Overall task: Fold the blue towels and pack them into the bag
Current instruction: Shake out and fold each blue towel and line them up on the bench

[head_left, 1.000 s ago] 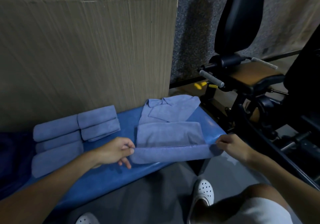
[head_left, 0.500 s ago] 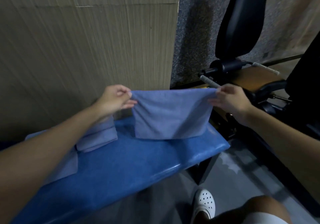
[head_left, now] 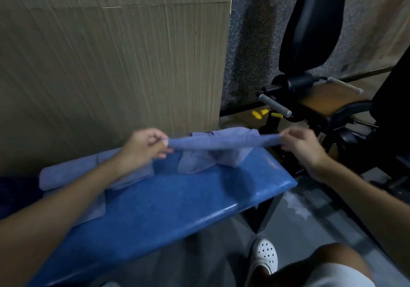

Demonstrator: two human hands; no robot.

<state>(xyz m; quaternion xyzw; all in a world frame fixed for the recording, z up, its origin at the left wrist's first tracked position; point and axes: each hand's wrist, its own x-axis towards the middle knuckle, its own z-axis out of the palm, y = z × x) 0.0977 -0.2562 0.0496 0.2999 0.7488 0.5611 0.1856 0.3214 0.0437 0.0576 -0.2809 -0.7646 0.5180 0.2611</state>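
Observation:
A blue towel (head_left: 219, 143) is stretched flat and edge-on in the air above the blue bench (head_left: 182, 202). My left hand (head_left: 144, 147) pinches its left end and my right hand (head_left: 299, 144) pinches its right end. Under it a rumpled blue towel (head_left: 199, 164) lies on the bench near the far right end. Several folded blue towels (head_left: 73, 176) lie at the bench's left, partly hidden by my left forearm. No bag is in view.
A wood-grain panel (head_left: 111, 65) stands right behind the bench. A black exercise machine (head_left: 310, 42) with a brown seat (head_left: 328, 100) and metal handles is at the right. My white shoe (head_left: 265, 258) is on the grey floor below the bench's near edge.
The towel was picked up off the bench and held hanging upright half a second ago. Now both hands have come lower and the towel is swung out flat above the rumpled towel.

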